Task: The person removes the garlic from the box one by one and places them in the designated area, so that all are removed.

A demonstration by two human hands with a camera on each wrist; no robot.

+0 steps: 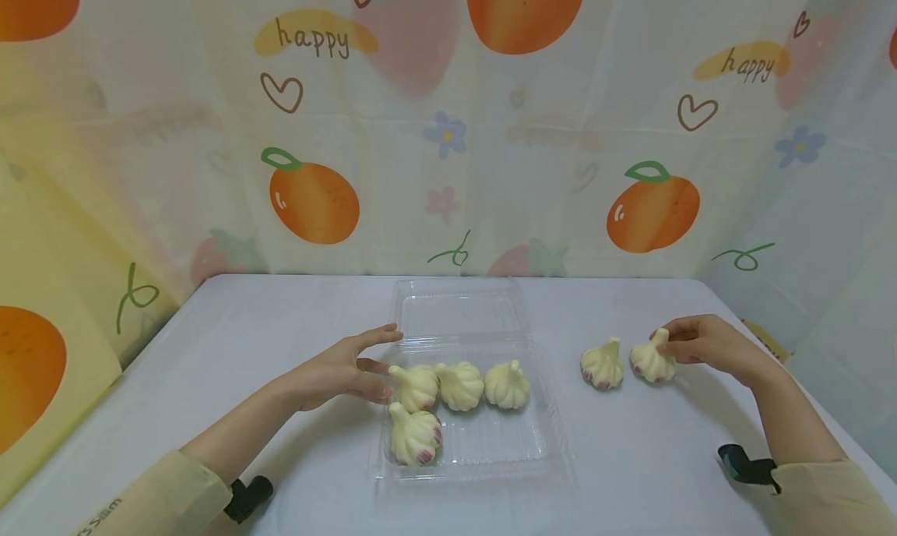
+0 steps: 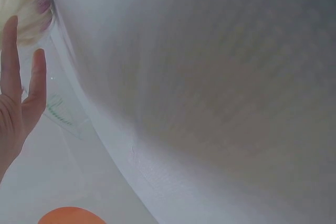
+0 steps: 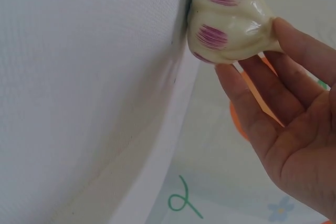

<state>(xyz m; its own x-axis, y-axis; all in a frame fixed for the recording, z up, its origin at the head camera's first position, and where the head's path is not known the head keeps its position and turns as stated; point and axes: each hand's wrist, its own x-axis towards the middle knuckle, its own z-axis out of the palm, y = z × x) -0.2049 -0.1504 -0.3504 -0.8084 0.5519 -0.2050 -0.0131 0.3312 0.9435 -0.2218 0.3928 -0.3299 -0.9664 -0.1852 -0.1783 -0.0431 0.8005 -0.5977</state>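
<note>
My right hand [image 1: 713,347] pinches a pale garlic bulb [image 1: 653,357] on the table's right side. In the right wrist view, the thumb is at the neck of this bulb [image 3: 226,17], and purple streaks show on its base. Just left of it stands another garlic bulb [image 1: 603,363]. An opened clear plastic clamshell box [image 1: 497,442] holds several bulbs: three in a row [image 1: 459,386] and one in front at the left [image 1: 415,435]. My left hand [image 1: 343,372] is at the box's left side with fingers extended, holding nothing; whether it touches the box is unclear.
The box's lid [image 1: 459,310] lies folded back towards the far edge of the white-covered table [image 1: 301,474]. Behind the table hangs a curtain [image 1: 483,154] printed with oranges. More printed cloth borders the left and right sides.
</note>
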